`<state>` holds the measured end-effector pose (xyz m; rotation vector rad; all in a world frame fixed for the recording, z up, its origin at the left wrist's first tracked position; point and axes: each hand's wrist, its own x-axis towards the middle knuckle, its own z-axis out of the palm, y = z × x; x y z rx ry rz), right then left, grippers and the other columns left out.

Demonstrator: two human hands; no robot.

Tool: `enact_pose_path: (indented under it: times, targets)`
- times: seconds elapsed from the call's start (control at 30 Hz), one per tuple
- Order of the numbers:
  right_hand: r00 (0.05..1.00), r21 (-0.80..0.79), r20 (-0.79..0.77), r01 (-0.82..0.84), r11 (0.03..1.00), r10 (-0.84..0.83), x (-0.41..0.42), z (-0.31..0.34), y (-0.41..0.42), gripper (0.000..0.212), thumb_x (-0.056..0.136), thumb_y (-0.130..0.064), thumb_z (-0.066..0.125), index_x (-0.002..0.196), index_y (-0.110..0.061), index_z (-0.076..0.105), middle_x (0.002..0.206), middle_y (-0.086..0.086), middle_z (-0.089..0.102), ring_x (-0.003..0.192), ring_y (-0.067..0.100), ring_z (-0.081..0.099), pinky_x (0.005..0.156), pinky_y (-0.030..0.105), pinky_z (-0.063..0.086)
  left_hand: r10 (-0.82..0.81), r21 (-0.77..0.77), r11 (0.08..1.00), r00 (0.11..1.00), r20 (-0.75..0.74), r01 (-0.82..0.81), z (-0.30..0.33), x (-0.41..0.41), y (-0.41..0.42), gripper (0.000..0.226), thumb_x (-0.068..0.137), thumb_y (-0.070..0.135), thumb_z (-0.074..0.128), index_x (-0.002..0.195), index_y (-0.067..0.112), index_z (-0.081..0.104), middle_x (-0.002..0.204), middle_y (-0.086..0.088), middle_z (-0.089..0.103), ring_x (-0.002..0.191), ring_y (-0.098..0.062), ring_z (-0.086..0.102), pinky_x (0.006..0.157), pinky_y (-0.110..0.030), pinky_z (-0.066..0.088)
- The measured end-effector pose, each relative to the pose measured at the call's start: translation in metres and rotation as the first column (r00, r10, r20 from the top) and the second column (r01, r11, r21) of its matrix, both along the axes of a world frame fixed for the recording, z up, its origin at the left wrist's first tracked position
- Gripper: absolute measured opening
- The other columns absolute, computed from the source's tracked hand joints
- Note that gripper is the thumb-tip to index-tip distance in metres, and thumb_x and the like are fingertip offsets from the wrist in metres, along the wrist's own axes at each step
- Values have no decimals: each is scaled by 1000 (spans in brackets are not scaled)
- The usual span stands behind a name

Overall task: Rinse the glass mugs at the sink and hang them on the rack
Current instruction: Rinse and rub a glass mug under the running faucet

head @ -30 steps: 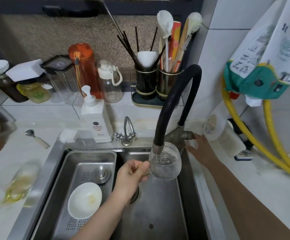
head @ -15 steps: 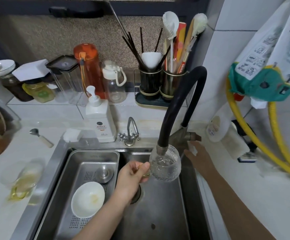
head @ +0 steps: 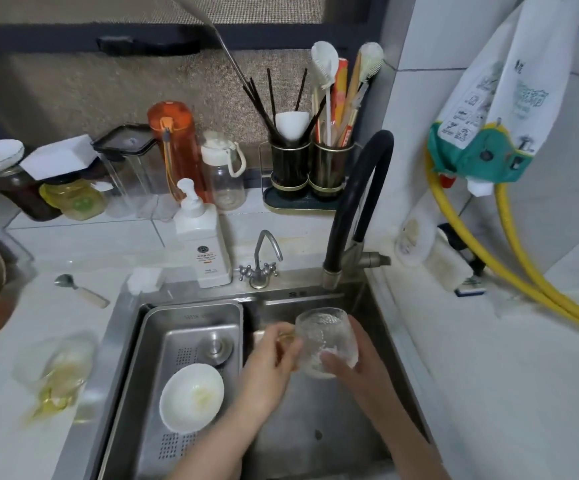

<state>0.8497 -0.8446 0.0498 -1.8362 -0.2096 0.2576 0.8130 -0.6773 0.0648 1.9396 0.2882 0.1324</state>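
Note:
A textured glass mug (head: 319,336) is held upright over the steel sink (head: 315,434), below and in front of the black faucet (head: 354,209). My left hand (head: 274,358) grips its handle on the left side. My right hand (head: 354,362) wraps round the mug's right side and base, with the thumb across the front of the glass. No water stream is visible from the spout. A second glass mug (head: 59,379) lies blurred on the left counter with yellowish content. No rack is in view.
A steel drain basket (head: 163,341) with a white bowl (head: 191,396) fills the sink's left half. Behind stand a soap dispenser (head: 203,247), a small tap (head: 262,261), bottles and a utensil holder (head: 310,168). A spoon (head: 80,291) lies left; yellow hoses (head: 489,258) run right.
The mug came down and away from the faucet spout. My right hand left the faucet lever and took hold of the mug's side. The camera tilted down.

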Motion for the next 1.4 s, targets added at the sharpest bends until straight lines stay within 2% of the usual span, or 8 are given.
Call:
enact_pose_path:
  times: [0.1,0.37,0.57,0.8,0.9,1.07,1.27,1.4]
  targets:
    - [998,-26,-22,53,998,-54,-15,-1,7,85,68,-66,72,140,-35,39,136,-7,53,125,13,52,104,48,45,-122,-16,992,991,62,123,-2,-13,-2,42,88,22,65,125,36,51,76,1,60,61,-1,54,59,-12,41]
    - [996,-27,-54,67,997,-68,-50,6,21,84,67,-60,75,140,-36,40,136,-6,55,126,10,52,105,41,45,-126,-143,980,987,101,139,-9,-36,15,41,89,13,63,110,46,53,72,12,67,65,5,58,62,-13,47]
    - [986,26,-136,97,995,-93,-77,10,30,49,74,9,74,103,-24,51,104,-8,60,86,-8,65,67,14,53,-132,-165,978,991,-37,125,-26,-40,23,34,96,19,52,126,34,55,58,9,57,57,-5,51,57,-36,52]
    - [972,19,-37,232,972,-232,-87,21,36,60,72,-25,83,116,-31,42,105,-21,45,96,-2,52,71,5,45,-184,-330,932,979,-83,147,-10,-50,14,37,102,27,37,138,32,34,87,21,50,64,15,55,50,0,41]
    - [970,1,49,237,972,-236,-83,28,34,57,63,-49,80,111,-27,58,98,-10,66,92,2,64,73,14,50,-225,-245,949,971,-83,198,-1,-52,11,52,98,19,48,146,19,29,76,7,49,52,13,52,49,-4,41]
    - [980,16,-28,196,981,-195,-80,24,26,70,76,-38,78,136,-24,45,130,-8,56,115,3,56,83,12,47,-236,-319,931,961,-146,180,3,-55,7,77,83,39,66,147,33,24,103,-10,61,75,-13,64,55,-16,46]
    - [976,59,-38,217,974,-215,-84,31,10,44,77,-25,77,104,-39,47,112,-13,57,101,1,57,74,14,47,-188,-461,883,966,-175,88,15,-67,-5,69,70,67,66,132,45,46,123,11,62,112,-7,59,95,-30,49]
    - [983,78,-22,185,980,-184,-91,39,4,41,76,-33,76,109,-40,53,111,-17,60,103,0,57,83,17,47,-167,-465,880,979,-118,94,19,-80,-14,46,75,61,61,113,35,67,107,-3,71,91,-14,59,80,-28,44]
